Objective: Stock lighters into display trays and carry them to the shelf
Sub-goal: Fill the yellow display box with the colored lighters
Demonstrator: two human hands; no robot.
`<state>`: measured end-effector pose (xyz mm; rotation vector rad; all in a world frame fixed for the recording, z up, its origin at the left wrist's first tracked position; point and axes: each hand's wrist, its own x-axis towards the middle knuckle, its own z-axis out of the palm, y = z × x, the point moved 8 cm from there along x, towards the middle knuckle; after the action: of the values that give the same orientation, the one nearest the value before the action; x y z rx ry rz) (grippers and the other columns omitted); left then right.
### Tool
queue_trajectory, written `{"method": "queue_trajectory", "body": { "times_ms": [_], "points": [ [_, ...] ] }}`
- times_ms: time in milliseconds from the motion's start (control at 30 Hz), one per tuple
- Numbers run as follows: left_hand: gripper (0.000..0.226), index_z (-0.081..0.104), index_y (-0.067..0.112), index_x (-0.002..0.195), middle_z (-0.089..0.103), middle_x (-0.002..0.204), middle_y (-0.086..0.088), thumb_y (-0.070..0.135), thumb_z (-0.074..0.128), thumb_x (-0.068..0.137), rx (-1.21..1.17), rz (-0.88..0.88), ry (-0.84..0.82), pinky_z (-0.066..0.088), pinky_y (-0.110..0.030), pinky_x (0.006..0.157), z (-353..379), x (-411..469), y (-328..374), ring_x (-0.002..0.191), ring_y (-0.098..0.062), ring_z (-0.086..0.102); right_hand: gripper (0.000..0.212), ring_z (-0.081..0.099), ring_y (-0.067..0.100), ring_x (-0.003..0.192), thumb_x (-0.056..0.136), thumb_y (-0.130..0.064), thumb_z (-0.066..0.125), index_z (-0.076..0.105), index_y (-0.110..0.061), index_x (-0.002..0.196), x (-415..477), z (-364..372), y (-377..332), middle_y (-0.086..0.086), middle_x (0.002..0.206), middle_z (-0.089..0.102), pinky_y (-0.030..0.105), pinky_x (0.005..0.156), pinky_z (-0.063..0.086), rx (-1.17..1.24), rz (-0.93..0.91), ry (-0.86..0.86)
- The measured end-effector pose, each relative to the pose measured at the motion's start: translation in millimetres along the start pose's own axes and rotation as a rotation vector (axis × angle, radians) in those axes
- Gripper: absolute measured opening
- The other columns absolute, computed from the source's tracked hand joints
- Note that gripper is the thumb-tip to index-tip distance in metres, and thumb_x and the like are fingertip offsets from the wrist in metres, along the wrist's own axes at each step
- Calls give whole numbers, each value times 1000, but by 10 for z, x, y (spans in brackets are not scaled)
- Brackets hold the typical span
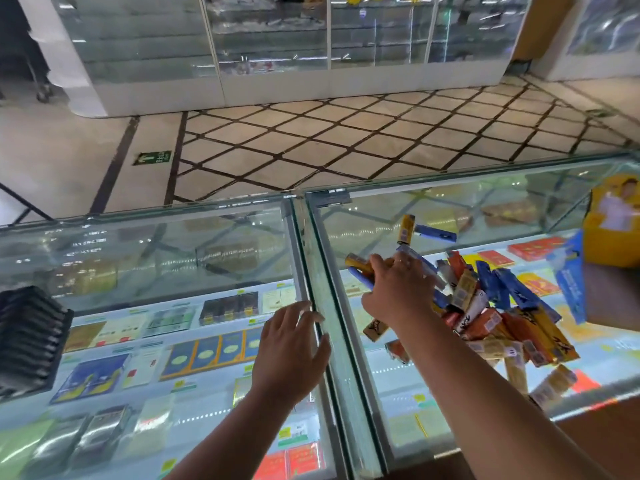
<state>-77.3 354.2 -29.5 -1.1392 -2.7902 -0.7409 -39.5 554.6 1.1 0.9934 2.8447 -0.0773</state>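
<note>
A loose heap of lighters (498, 317) in blue, orange, yellow and white lies on the glass counter (450, 403) at the right. My right hand (398, 289) reaches over the heap's left edge and grips a few lighters (360, 268), which stick out to the left of my fingers. My left hand (291, 348) hovers over the counter seam with fingers spread and holds nothing. A black display tray (27, 337) with ribbed slots stands at the far left of the counter.
A yellow display box (613, 220) and a blue carton flap (571, 275) stand at the right end of the counter. Under the glass lie boxed goods with price tags. Beyond the counter is tiled floor and a glass showcase (270, 46).
</note>
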Motion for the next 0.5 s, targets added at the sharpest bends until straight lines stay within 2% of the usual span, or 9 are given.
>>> {"method": "queue_trajectory", "body": {
  "times_ms": [267, 400, 500],
  "points": [
    [40, 64, 28, 108, 58, 128, 6, 48, 38, 85, -101, 9, -23, 36, -34, 103, 12, 1, -29, 123, -19, 48, 49, 43, 40, 119, 78, -44, 57, 38, -28, 121, 43, -77, -17, 16, 125, 44, 54, 92, 44, -75, 15, -65],
    [36, 64, 29, 104, 59, 126, 5, 47, 40, 86, -71, 11, -5, 41, -36, 100, 6, -9, -32, 121, -20, 52, 40, 49, 36, 108, 84, -25, 54, 40, -23, 121, 87, -150, -91, 14, 115, 48, 42, 80, 47, -96, -80, -24],
    [36, 65, 28, 103, 60, 127, 5, 47, 40, 87, -65, -10, -6, 43, -38, 99, 18, -18, -36, 121, -21, 53, 37, 52, 34, 107, 88, -25, 53, 40, -23, 122, 109, -158, -79, 13, 117, 50, 38, 74, 45, -116, -132, 4]
  ]
}}
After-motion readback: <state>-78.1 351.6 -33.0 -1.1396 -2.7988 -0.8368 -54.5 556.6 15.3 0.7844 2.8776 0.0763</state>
